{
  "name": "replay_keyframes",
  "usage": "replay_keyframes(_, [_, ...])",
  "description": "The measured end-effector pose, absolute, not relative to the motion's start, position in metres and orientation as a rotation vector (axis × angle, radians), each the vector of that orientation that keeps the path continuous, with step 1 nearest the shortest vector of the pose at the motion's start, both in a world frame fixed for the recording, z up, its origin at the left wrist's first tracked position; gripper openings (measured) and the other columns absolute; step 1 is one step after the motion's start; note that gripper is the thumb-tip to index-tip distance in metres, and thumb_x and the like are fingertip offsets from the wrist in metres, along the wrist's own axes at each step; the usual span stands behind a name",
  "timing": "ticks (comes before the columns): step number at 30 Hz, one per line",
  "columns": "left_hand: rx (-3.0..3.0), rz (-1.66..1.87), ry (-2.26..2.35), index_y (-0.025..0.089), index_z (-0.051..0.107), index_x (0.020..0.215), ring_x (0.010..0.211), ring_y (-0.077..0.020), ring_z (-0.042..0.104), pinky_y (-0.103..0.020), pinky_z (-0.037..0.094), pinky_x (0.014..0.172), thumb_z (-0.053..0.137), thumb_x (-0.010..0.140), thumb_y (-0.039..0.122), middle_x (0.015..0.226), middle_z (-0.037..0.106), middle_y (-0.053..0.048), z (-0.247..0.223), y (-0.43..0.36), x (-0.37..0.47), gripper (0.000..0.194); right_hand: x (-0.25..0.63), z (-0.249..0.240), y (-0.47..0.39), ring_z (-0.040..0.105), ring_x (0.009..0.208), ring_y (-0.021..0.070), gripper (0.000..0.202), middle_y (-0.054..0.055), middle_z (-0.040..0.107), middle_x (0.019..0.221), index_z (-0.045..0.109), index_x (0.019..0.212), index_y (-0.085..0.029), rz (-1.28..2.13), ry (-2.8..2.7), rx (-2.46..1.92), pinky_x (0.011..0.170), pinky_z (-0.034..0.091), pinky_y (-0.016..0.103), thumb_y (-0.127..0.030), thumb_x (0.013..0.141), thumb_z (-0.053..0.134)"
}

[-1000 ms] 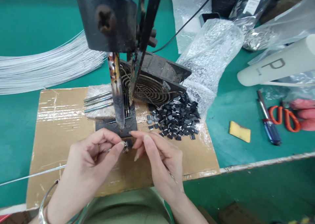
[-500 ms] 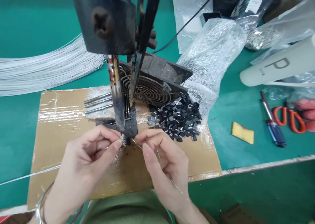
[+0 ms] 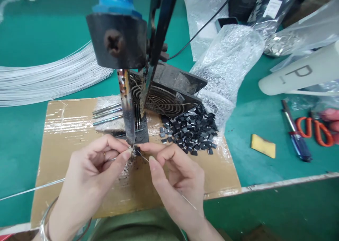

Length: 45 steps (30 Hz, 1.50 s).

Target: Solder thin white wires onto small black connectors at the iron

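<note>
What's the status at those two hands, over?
Left hand pinching white cable. Right hand holding thin wire, its end by a small black block. Soldering iron close by, possibly in the way.

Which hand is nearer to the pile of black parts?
Right. The right hand is just on the person's side of the pile, apart from it; the left hand is farther off, to its left.
</note>
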<state>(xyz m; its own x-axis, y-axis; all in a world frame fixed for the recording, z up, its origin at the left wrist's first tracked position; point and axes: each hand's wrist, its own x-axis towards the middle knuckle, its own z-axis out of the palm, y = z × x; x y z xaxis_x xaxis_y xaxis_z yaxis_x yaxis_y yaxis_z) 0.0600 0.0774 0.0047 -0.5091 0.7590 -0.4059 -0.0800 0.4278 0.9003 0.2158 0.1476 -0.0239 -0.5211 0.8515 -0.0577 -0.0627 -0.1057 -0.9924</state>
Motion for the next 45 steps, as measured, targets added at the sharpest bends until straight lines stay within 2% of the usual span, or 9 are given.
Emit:
replay_keyframes(12, [0.656,1.229,1.917,0.022,0.074,0.08,0.061,-0.0097,0.065,-0.011,0.05,0.056,0.078,0.085,0.025,0.07,0.072,0.002,0.007,0.079,0.064,0.007,0.213,-0.021,0.147,0.082,0.105,0.0175,0.022,0.003,0.084,0.113,0.058,0.08,-0.024,1.547,-1.64,-0.939,0.095,0.063,0.026,-0.006,0.089,0.068])
replay_keyframes(21, [0.612,1.26,1.854,0.022,0.075,0.085,0.066,-0.0071,0.064,-0.008,0.049,0.06,0.08,0.089,0.023,0.075,0.072,0.003,0.01,0.075,0.062,0.007,0.211,-0.019,0.148,0.082,0.107,0.0174,0.021,0.003,0.084,0.113,0.057,0.08,-0.024,1.5,-1.657,-0.922,0.094,0.063,0.024,-0.008,0.089,0.067])
replay_keyframes(26, [0.552,1.303,1.859,0.022,0.077,0.082,0.065,-0.0077,0.064,-0.008,0.048,0.058,0.087,0.079,0.018,0.073,0.071,0.003,0.012,0.077,0.064,0.011,0.21,-0.018,0.147,0.081,0.11,0.0184,0.021,0.004,0.084,0.114,0.058,0.082,-0.024,1.474,-1.685,-0.902,0.094,0.064,0.024,-0.008,0.089,0.068])
replay_keyframes(32, [0.541,1.359,1.922,0.022,0.077,0.08,0.062,-0.0075,0.061,-0.009,0.048,0.057,0.084,0.081,0.023,0.069,0.069,0.003,0.014,0.08,0.07,0.007,0.209,-0.014,0.148,0.082,0.108,0.0187,0.021,0.005,0.085,0.105,0.057,0.082,-0.024,1.397,-1.745,-0.882,0.092,0.065,0.022,-0.007,0.087,0.067])
replay_keyframes(36, [0.611,1.377,1.888,0.023,0.078,0.08,0.056,-0.0077,0.059,-0.008,0.045,0.051,0.085,0.078,0.022,0.065,0.07,0.002,0.009,0.079,0.066,0.007,0.208,-0.014,0.148,0.082,0.108,0.0195,0.02,0.006,0.085,0.11,0.058,0.081,-0.023,1.375,-1.744,-0.87,0.091,0.065,0.022,-0.005,0.085,0.067])
replay_keyframes(40, [0.649,1.364,1.865,0.024,0.078,0.08,0.059,-0.0085,0.064,-0.008,0.048,0.053,0.082,0.082,0.023,0.068,0.073,0.001,0.006,0.077,0.062,0.005,0.208,-0.013,0.148,0.082,0.106,0.0184,0.02,0.007,0.085,0.111,0.058,0.08,-0.022,1.354,-1.744,-0.862,0.092,0.064,0.02,-0.004,0.084,0.067])
replay_keyframes(45, [0.647,1.381,1.84,0.025,0.078,0.08,0.055,-0.007,0.059,-0.007,0.046,0.051,0.082,0.082,0.022,0.064,0.07,0.002,0.008,0.079,0.062,0.005,0.207,-0.013,0.149,0.083,0.106,0.0174,0.019,0.006,0.085,0.112,0.058,0.08,-0.022,1.346,-1.75,-0.862,0.092,0.064,0.018,-0.005,0.084,0.067])
